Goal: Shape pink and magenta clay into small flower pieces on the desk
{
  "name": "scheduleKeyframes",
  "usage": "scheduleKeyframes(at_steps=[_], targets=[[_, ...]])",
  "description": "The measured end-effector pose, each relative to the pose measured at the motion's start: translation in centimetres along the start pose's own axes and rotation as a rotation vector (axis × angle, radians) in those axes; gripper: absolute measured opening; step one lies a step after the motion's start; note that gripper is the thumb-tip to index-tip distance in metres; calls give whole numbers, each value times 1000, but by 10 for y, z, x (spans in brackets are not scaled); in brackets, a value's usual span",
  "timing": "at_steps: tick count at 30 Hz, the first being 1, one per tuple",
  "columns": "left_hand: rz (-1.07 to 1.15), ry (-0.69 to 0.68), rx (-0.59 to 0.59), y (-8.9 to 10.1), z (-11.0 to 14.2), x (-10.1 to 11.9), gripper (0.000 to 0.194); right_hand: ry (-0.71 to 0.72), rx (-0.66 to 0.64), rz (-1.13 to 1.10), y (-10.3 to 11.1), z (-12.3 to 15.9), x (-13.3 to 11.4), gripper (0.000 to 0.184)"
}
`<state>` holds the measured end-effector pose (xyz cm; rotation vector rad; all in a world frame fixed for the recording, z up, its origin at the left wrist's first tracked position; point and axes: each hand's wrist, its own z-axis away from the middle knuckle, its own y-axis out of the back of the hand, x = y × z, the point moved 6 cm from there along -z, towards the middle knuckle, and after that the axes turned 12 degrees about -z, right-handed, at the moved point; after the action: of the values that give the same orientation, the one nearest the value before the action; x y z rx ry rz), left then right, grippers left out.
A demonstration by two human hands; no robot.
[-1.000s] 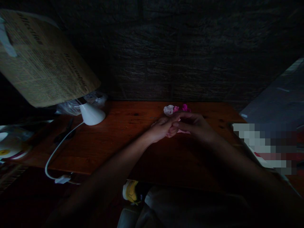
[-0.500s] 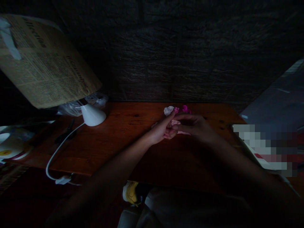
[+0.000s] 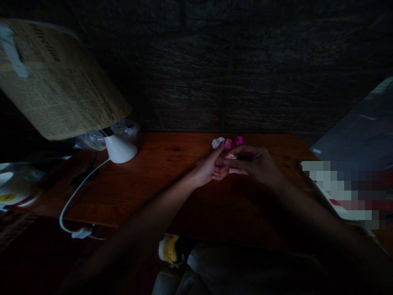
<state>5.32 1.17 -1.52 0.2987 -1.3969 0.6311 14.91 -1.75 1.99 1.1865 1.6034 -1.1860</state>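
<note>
the left hand [image 3: 210, 169] has its fingers curled and thumb raised, and the right hand [image 3: 258, 163] brings thumb and forefinger to the left fingertips, though it is too dark to tell what either of the 2 grasps. pale pink pieces [image 3: 238, 171] show between the hands, and just beyond them on the wooden table [image 3: 147, 176] are 3 crumpled bits: a white piece [image 3: 217, 142], a pink piece [image 3: 227, 144] and a magenta piece [image 3: 239, 140].
</note>
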Motion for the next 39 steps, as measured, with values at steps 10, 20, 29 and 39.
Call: scheduleKeyframes(at_steps=[10,20,29,39], targets=[[-10,-386,568,43,13,25,50,134,262,198,25,-2,-24,27],[-256,-551,395,21,9,29,32,-63,208,47,23,-6,3,37],[-207,-482,456,27,15,32,22,-228,65,-229,15,-7,10,30],[-196,-492,310,18,17,33,39,-323,-4,-511,3,-4,21,31]])
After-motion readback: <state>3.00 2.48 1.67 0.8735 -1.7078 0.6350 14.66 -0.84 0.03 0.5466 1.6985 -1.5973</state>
